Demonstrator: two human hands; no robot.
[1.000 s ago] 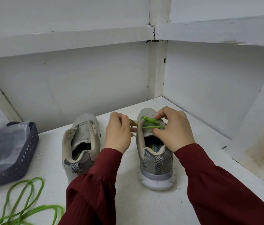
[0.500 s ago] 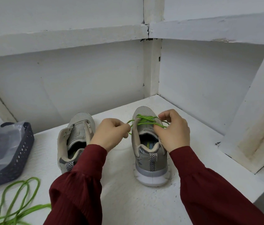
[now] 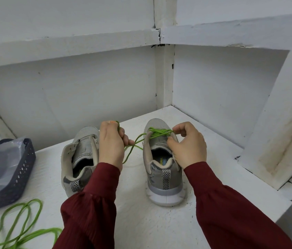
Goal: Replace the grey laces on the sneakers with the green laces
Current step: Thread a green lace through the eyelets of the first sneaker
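Two grey sneakers stand heel-toward-me on a white shelf. The right sneaker [image 3: 163,159] carries a green lace [image 3: 156,133] crossed over its front eyelets. My right hand [image 3: 188,144] pinches that lace at the shoe's right eyelets. My left hand [image 3: 112,141] grips the lace's free end and holds it up and to the left, a slack loop hanging between the shoes. The left sneaker [image 3: 80,155] shows no lace; my left hand and sleeve cover part of it. A second green lace [image 3: 23,225] lies loose at the front left.
A dark perforated basket [image 3: 19,177] with a clear plastic bag in it sits at the left edge. White walls close the shelf [image 3: 141,221] at the back and right, with a slanted white beam [image 3: 276,141] at the right. The shelf's edge drops off at the lower right.
My left hand has pulled the green lace's end away from the right sneaker, up and to the left, drawing out a longer length. My right hand stays at the eyelets.
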